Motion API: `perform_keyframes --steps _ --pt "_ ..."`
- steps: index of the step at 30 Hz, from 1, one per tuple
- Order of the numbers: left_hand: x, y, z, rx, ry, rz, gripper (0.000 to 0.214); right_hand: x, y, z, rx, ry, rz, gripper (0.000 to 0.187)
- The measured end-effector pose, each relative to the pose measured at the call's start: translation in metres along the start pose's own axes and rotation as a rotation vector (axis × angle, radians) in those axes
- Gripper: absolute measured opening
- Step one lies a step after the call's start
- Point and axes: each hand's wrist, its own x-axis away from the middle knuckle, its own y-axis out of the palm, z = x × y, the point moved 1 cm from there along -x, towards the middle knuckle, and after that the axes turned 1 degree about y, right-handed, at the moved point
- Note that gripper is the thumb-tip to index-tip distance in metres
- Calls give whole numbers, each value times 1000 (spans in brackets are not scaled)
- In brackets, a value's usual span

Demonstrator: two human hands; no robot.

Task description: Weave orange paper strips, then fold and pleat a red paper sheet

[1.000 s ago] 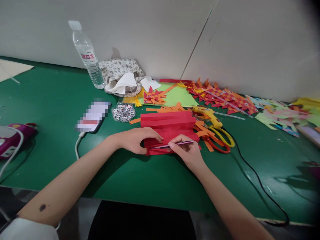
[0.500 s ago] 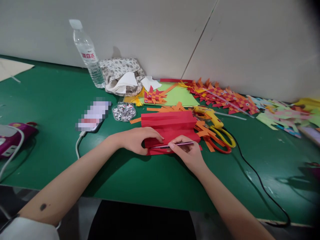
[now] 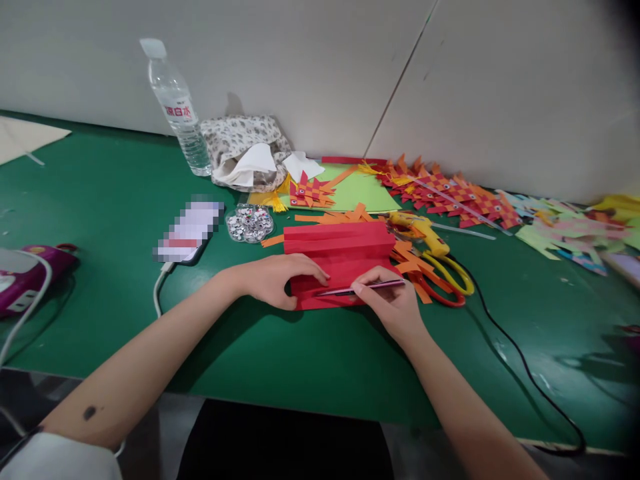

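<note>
A red sheet of paper [image 3: 340,250], creased into long parallel strips, lies on the green table [image 3: 300,360] in front of me. My left hand [image 3: 280,279] rests flat on the sheet's left end, fingers stretched out, pressing it down. My right hand [image 3: 387,300] pinches a thin knife-like tool [image 3: 363,287] that lies along the sheet's near edge, its tip pointing left toward my left hand.
Behind the sheet lie orange paper strips [image 3: 340,217], a yellow glue gun [image 3: 420,230] with a black cable, yellow and red scissors [image 3: 447,283], a dish of googly eyes [image 3: 249,223], a phone [image 3: 187,230], a water bottle [image 3: 177,110] and woven paper fish [image 3: 450,193].
My right hand has slid a little to the right along the near edge of the red sheet, taking the thin tool with it. My left hand has stayed put.
</note>
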Motion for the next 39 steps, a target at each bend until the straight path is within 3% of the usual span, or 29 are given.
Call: perform_keyframes --steps 5,10,17,23,39 --pt "0 0 1 3 6 -1 60 -1 -5 3 -13 -14 34 13" --pt "0 0 1 -2 6 -1 58 -1 -3 7 -100 63 59 18" --pt "-1 1 -1 -1 16 8 60 0 10 -1 -70 110 -61 26" --pt "-1 1 0 0 18 7 60 0 13 -4 -49 100 -110 19" --pt "-1 1 0 18 19 5 60 -1 -6 6 -85 45 14 17"
